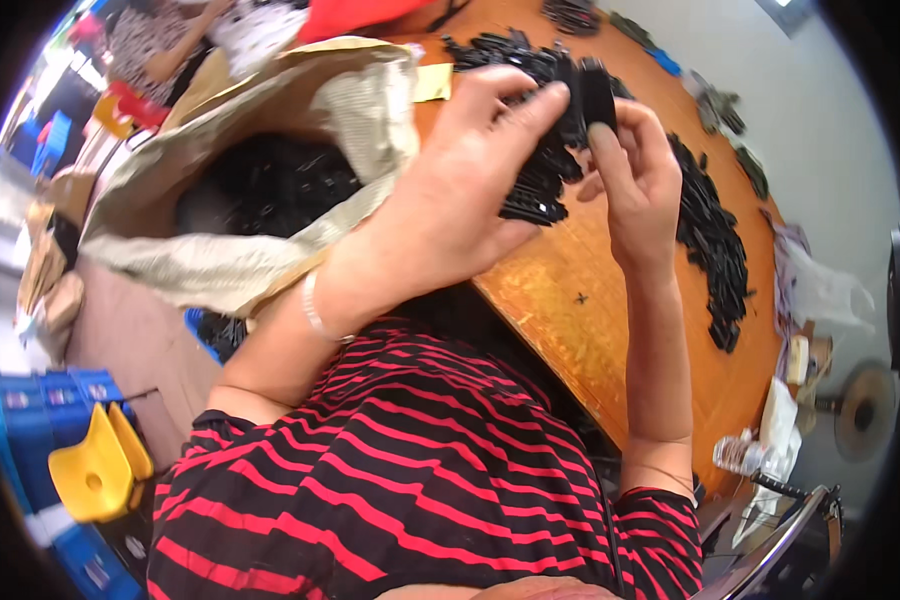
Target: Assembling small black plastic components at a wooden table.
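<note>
- The black block (582, 103) is up in the air above the table (555, 320), with both of the worker's hands on it; it is blurred, and I can't tell whether it is one piece or several pressed together.
- The left hand (470, 165) has its thumb against the near face of the block, clamped on it; its fingertips are partly hidden from where I stand.
- The right hand (638, 175) pinches the block's other side between thumb and bent fingers.
- Behind and under the hands, a heap (538, 200) of slim black pieces lies on the table.
- A long row (715, 255) of similar pieces runs down the table's right side.
- A yellow slip (432, 83) sits at the table's left side, between sack and heap.
- The pale sack (380, 120) gapes open just beside the table's left edge, dark pieces (270, 185) inside it.
- The worker, in a striped top (400, 470), is at the table's near edge.
- Well left of the table stand a yellow seat (95, 465) and blue crates (45, 400).
- Past the table's right edge there's a clear bag (825, 285).
- Another person (160, 50) is beyond the sack, away from the table.
</note>
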A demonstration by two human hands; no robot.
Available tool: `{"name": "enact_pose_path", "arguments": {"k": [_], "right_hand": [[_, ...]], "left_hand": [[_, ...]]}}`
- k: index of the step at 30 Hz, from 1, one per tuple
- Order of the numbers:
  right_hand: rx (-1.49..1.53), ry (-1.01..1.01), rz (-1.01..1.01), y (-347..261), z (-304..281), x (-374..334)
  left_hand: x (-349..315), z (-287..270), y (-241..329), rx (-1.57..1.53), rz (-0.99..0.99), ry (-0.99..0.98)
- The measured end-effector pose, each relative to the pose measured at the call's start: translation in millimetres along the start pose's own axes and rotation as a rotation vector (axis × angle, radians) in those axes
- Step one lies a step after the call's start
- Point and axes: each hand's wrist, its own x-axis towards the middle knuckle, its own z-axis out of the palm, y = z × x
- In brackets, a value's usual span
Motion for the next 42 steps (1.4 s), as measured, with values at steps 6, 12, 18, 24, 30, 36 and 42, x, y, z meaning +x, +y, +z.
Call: {"name": "enact_pose_path", "arguments": {"k": [6,12,18,24,30,36,42], "right_hand": [[0.157,-0.350,-0.147,-38,117,40],[-0.173,-0.444,-0.300,4,148,46],[0.024,-0.153,-0.008,17,49,41],[-0.079,0.112,0.297,85,-44,-23],[-0.081,0.306,0.467,106,-104,-83],[-0.040,0.379,0.524,109,-120,-106],[0.093,0.402,0.636,108,-131,-112]], "left_hand": [[-42,-120,17,0.423,-0.187,0.038],[-78,-143,-4,0.753,-0.383,-0.038],[-62,-37,22,-0.037,0.165,-0.013],[-38,125,-49,-0.296,-0.090,0.004],[46,199,-194,0.167,-0.294,0.435],[105,197,-303,0.451,-0.406,0.259],[110,199,-340,0.414,-0.842,-0.180]]}}
